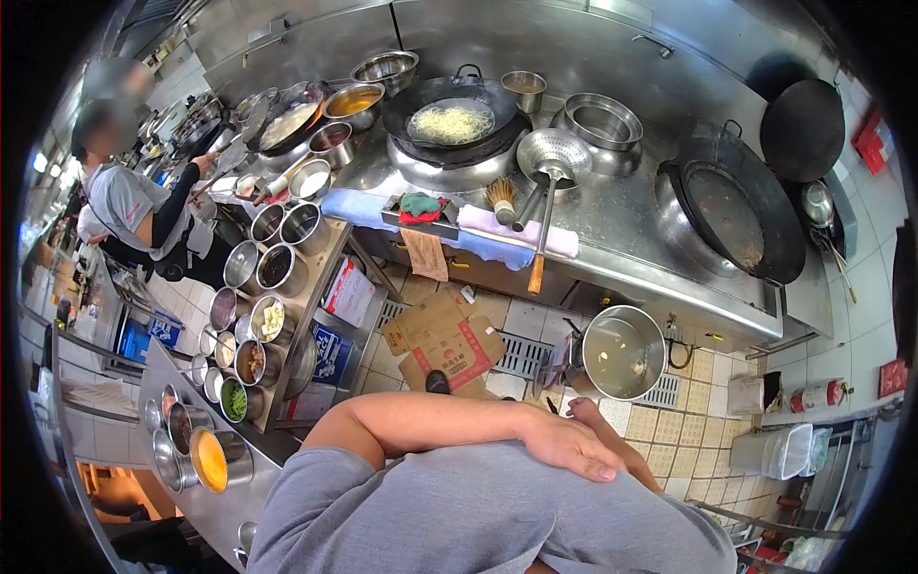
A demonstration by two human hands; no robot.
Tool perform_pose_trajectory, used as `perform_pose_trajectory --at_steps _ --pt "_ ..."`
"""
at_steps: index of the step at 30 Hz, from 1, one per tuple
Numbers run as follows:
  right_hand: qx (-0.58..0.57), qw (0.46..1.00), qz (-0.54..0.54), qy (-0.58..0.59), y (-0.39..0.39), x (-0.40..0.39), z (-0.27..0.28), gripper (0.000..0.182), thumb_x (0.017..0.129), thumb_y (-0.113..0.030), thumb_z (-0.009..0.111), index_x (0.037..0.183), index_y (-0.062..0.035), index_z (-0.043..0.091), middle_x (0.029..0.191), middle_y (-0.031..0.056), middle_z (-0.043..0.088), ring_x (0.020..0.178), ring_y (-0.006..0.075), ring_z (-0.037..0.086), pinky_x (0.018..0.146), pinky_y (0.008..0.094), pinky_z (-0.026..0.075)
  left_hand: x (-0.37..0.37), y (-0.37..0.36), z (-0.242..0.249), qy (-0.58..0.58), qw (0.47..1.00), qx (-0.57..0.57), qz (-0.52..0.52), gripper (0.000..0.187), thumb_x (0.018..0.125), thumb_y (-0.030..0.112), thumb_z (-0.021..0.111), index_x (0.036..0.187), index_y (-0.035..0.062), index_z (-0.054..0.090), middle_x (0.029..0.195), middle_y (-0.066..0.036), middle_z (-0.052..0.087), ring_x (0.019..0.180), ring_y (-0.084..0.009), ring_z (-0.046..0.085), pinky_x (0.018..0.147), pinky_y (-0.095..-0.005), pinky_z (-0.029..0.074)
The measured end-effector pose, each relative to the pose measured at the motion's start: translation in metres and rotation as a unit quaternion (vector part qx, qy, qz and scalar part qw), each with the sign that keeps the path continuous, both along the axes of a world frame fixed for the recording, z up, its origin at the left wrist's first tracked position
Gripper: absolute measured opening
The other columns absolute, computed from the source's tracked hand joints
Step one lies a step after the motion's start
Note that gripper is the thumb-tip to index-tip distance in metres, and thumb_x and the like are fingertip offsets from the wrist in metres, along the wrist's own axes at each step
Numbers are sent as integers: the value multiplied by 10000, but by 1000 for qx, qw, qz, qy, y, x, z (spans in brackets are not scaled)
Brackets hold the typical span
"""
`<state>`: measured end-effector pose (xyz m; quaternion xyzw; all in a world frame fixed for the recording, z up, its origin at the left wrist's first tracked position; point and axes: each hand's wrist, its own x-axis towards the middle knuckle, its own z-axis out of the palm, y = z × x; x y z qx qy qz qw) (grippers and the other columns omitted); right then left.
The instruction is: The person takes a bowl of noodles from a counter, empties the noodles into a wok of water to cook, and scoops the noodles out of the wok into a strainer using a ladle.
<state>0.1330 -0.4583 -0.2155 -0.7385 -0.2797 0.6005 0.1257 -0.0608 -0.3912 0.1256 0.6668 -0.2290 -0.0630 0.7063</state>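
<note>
My left arm crosses my chest, and my left hand [574, 446] lies flat over my right arm near the elbow, holding no object. Just beyond it my right hand [585, 411] shows only in part. Its fingers are small and partly hidden, so I cannot make out whether they are closed or hold anything. Nearest to it, past the hand, stands a large steel pot [623, 352] of cloudy liquid. On the stove ahead, pale noodle-like strands [454, 121] lie in liquid in a black wok [397, 103].
A perforated strainer [553, 153], a bamboo brush [501, 196] and folded cloths [521, 228] lie along the stove's front. Another wok [765, 206] sits right. Ingredient pots [271, 320] crowd the left shelf. A co-worker [143, 206] stands far left. Flattened cardboard [445, 335] covers some floor.
</note>
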Motion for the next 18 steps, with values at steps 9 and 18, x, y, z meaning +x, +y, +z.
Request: perform_pose_trajectory --at_steps 9,18 --pt "-37 998 -37 31 -8 7 -9 244 827 -210 392 997 -59 483 863 121 576 666 224 578 526 337 469 -45 49 -104 245 898 -205 303 472 828 487 352 788 63 557 591 23 446 543 -42 393 471 -182 309" --pt "-48 998 -34 5 -24 14 -15 244 817 -207 402 984 -57 495 841 114 582 631 216 579 508 337 466 -263 -16 -368 571 675 371 284 407 777 401 396 870 54 588 859 -165 584 756 -298 571 716 -366 436"
